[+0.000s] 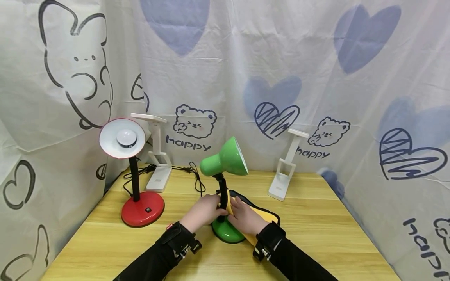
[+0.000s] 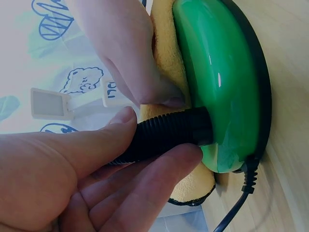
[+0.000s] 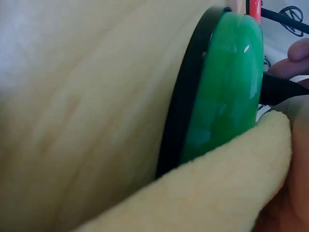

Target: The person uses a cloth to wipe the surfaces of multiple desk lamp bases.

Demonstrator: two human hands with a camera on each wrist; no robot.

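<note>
A green desk lamp (image 1: 225,159) stands upright in the middle of the table, its shade tilted to the right. My left hand (image 1: 202,212) grips the lamp's black ribbed neck (image 2: 169,131) just above the glossy green base (image 2: 222,87), thumb on one side and fingers on the other. On the lamp's right, my right hand (image 1: 247,218) holds a yellow cloth (image 1: 268,216) with a black edge. That cloth lies against the base and neck, as the left wrist view shows. In the right wrist view the cloth (image 3: 207,179) covers part of the base, and most of the right hand is hidden.
A red desk lamp (image 1: 143,208) stands at the left. Two white folding lamps stand at the back, one at left (image 1: 159,178) and one at right (image 1: 280,189). Black cords (image 1: 195,173) lie near the back edge. Printed curtains (image 1: 239,78) surround the wooden table (image 1: 327,234).
</note>
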